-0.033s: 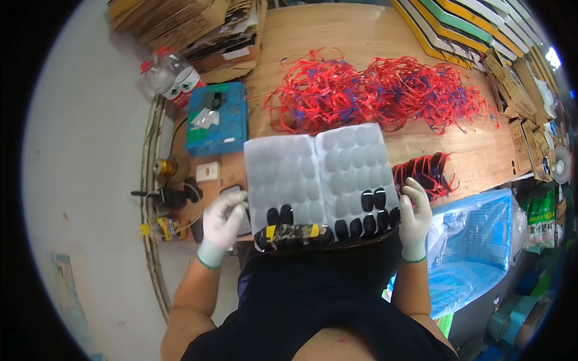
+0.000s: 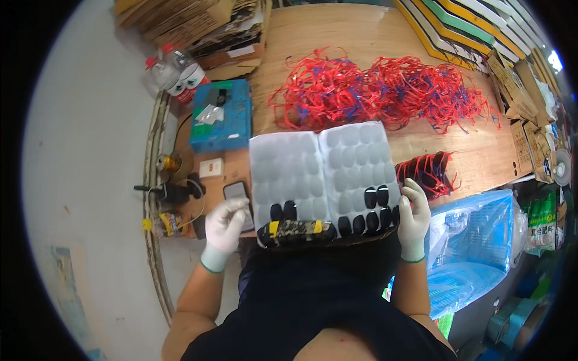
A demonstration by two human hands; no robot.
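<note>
We hold a pair of grey moulded trays (image 2: 325, 171), set side by side, at the near edge of the wooden bench (image 2: 469, 150), directly in front of our body. Each tray has rows of shallow oval pockets. Most pockets stand vacant; small black oval parts (image 2: 376, 197) sit in the nearest rows, mainly in the right tray, with two more in the left tray.

Our left hand (image 2: 224, 224), in a white glove, rests at the lower left corner of the trays. Its fingers curl loosely toward the tray edge; we cannot tell whether they grip the edge or only lie against it. A dark phone (image 2: 236, 192) lies just beside this hand.

Our right hand (image 2: 414, 212), also gloved in white, sits at the lower right corner. Its fingers bend against the right tray's rim beside the last black parts; whether it pinches anything, we cannot tell.

A black strip with a yellow band (image 2: 295, 230) lies along the near edge of the left tray, between our hands.

Beyond the trays, a large heap of red wire loops (image 2: 385, 90) covers the bench. A smaller bundle of red and black wires (image 2: 427, 171) lies just right of the trays. A blue box (image 2: 221, 117) stands to the left, with plastic bottles (image 2: 177, 75) behind it. A blue crate (image 2: 475, 240) sits below the bench at our right.
</note>
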